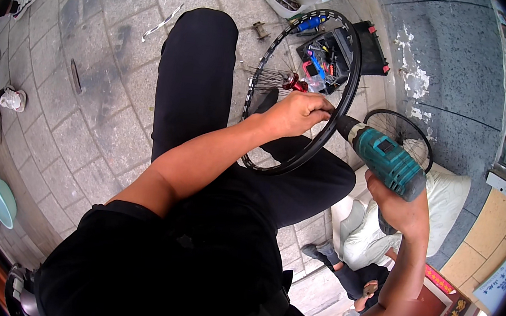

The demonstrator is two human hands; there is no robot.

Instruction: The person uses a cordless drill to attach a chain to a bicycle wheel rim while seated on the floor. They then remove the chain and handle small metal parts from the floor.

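A black wheel rim (pixel 355 70) stands tilted over my lap, with thin spokes (pixel 263 79) and a red hub (pixel 295 83) inside its ring. My left hand (pixel 300 112) reaches through to the rim's inner side, thumb and fingers pinched together close to the rim; whatever is between them is too small to make out. In my right hand (pixel 402 207) is a teal and black cordless drill (pixel 389 160), gripped by its handle. The drill's chuck points at the outer side of the rim, across from my left fingertips. Its tip is hidden by the rim.
Beyond the rim lies an open black toolbox (pixel 374 53) with assorted tools, and a white plastic bin (pixel 272 1) of metal parts. A second spoked wheel (pixel 432 147) leans by a whitish cushion (pixel 448 196). People's shoes (pixel 13 99) show at left; another person's leg (pixel 348 281) is lower right.
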